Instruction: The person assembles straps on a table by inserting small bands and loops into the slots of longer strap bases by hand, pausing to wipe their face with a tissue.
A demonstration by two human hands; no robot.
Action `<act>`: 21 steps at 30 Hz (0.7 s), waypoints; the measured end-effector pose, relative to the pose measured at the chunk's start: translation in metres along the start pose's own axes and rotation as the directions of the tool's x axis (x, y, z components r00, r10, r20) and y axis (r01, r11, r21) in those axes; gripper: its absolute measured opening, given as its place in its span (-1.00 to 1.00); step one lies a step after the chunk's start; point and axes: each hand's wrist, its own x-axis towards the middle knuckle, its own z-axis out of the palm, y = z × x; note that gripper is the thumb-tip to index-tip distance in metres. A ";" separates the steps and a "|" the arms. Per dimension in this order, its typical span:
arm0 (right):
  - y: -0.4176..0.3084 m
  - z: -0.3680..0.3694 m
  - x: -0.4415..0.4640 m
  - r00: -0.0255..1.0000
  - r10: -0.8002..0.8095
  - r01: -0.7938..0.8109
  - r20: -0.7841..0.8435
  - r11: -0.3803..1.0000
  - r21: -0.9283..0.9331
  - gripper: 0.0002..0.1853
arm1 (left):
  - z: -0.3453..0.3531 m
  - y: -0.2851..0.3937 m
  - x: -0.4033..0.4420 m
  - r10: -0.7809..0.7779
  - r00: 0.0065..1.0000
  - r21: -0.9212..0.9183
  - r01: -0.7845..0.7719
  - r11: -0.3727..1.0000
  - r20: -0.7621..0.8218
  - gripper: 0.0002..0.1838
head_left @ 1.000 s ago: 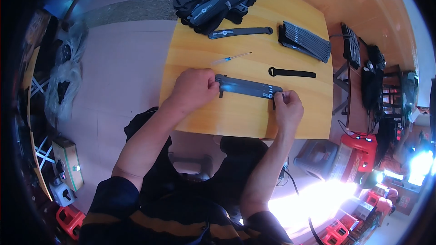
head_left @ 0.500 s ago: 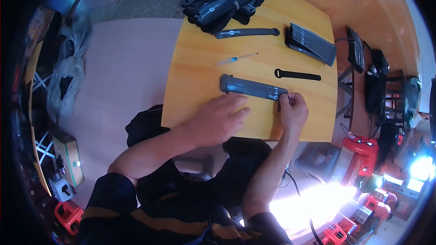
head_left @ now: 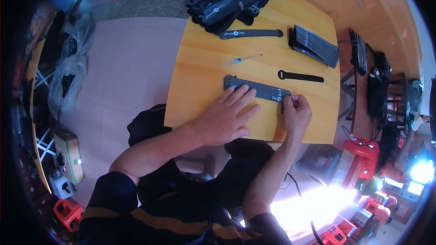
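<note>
A fanned stack of dark grey straps (head_left: 261, 89) with white print lies in front of me on the wooden table. My left hand (head_left: 230, 113) is open, its fingers spread and the fingertips resting on the stack's near edge toward the left. At the stack's right end my right hand (head_left: 297, 109) is closed in a pinch on a strap end, part of which is hidden by the fingers. Just beyond the stack lies a single black strap (head_left: 302, 77) with a loop at its left end. A small screwdriver (head_left: 243, 60) with a clear and blue handle lies farther back.
A big heap of printed straps (head_left: 231, 0) covers the table's far left corner. One printed strap (head_left: 252, 33) lies before it. Another neat stack of straps (head_left: 314, 47) sits at the right. Red stools (head_left: 361, 156) and a grey stool (head_left: 320, 161) stand beyond the table (head_left: 190, 86).
My left hand has spread its fingers and come down onto the strap stack. My right hand keeps its pinch at the right end. The whole view has shifted slightly.
</note>
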 end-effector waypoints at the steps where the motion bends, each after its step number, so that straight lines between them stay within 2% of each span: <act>1: 0.002 0.001 0.000 1.000 0.002 -0.002 -0.002 1.000 -0.001 -0.83 | 0.000 -0.001 0.001 -0.014 1.000 -0.005 0.014 1.000 -0.009 -0.23; 3: 0.003 0.001 0.001 1.000 -0.004 0.004 0.003 0.999 0.045 -0.82 | 0.001 -0.003 0.003 -0.023 1.000 -0.013 0.023 1.000 -0.020 -0.22; 10: -0.004 0.000 -0.004 1.000 0.003 -0.003 -0.015 1.000 0.011 -0.81 | 0.000 -0.009 0.002 -0.061 0.997 0.004 0.061 0.998 0.038 -0.21; 13: -0.009 -0.002 -0.006 0.999 -0.044 0.043 -0.026 0.998 -0.042 -0.86 | 0.000 -0.010 0.003 -0.062 0.997 -0.005 0.063 0.998 0.037 -0.19; 21: -0.014 -0.002 -0.007 0.996 -0.046 0.034 -0.071 0.986 -0.161 -0.78 | -0.002 -0.009 0.004 -0.081 0.996 -0.030 0.082 0.996 0.024 -0.21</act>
